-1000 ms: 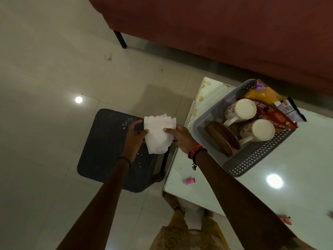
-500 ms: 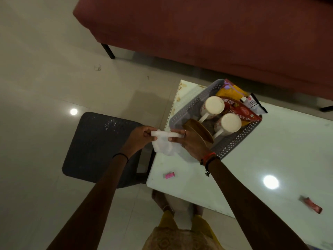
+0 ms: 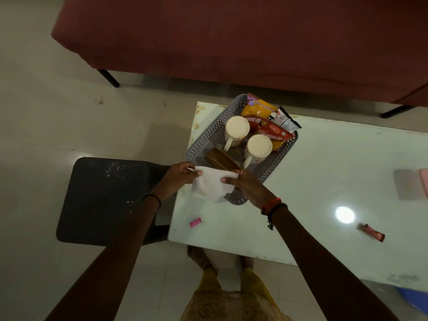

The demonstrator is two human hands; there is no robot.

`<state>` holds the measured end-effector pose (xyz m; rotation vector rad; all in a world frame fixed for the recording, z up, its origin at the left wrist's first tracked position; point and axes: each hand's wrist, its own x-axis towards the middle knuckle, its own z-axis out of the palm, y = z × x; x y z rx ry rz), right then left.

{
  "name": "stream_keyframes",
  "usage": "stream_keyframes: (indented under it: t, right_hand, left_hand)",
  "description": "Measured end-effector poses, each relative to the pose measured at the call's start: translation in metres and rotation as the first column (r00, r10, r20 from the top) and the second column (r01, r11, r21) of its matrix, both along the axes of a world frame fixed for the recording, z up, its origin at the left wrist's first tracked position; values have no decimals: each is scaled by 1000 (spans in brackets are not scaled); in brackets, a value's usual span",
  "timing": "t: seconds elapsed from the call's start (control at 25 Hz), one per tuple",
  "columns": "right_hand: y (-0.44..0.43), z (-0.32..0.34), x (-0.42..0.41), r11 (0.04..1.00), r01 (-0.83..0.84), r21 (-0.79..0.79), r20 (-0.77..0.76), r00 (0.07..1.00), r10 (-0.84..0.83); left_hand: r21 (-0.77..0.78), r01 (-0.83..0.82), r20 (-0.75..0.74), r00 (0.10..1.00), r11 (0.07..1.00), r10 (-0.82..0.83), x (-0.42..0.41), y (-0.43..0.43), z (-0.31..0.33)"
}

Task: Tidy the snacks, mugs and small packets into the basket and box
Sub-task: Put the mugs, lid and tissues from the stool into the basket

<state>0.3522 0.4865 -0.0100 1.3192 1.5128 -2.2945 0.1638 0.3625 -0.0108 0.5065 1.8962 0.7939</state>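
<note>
Tissue (image 3: 212, 186), white and folded, is held up by both hands. Its left upper corner is pinched by the left hand (image 3: 183, 174) and its right upper corner by the right hand (image 3: 247, 187), so it hangs between them. It is held at the near corner of the grey basket (image 3: 208, 140), covering part of the near wall. Inside the basket, two mugs (image 3: 237, 129) are seen behind the wooden coasters (image 3: 221, 161), with snack packets (image 3: 268, 130) at the far end. A pink packet (image 3: 195, 222) lies on the table (image 3: 324, 172) nearer than the basket, and a red wrapper (image 3: 371, 232) well to the basket's right.
</note>
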Motion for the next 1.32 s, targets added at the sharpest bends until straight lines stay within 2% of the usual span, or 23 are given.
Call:
stream_keyframes:
  t: [0.08,0.2,0.4,0.56,0.68,0.84,1.04,1.2,1.32]
  right_hand:
    - [0,-6,12,985,100,-144,4,995,-101]
    - [0,-17,22,923,271,-274,32,961,-273]
    - [4,-26,18,698,548,-460,187,829,-528]
    - [11,-37,9,591,629,-505,288,768,-571]
    - [16,-44,6,545,681,-489,333,723,-605]
    - [21,-51,3,572,690,-442,359,721,-592]
    - [26,-52,-7,653,657,-377,392,752,-530]
    - [30,-55,-13,762,586,-276,427,785,-449]
    - [32,-59,-17,812,536,-232,453,798,-397]
  left_hand:
    - [-10,-22,56,998,1000,23,4,13,-2]
    - [-38,22,65,998,999,-20,4,34,-7]
    - [-152,39,47,998,988,-32,-2,68,-20]
    - [-198,42,21,999,979,-39,-13,91,-30]
    - [-261,144,-80,982,955,-170,-18,103,-36]
    - [-350,235,-143,943,907,-299,-23,115,-52]
    - [-422,249,-180,920,872,-349,-30,122,-70]
    - [-472,385,-244,807,793,-537,-28,130,-74]
    - [-496,414,-306,739,763,-600,-28,130,-78]
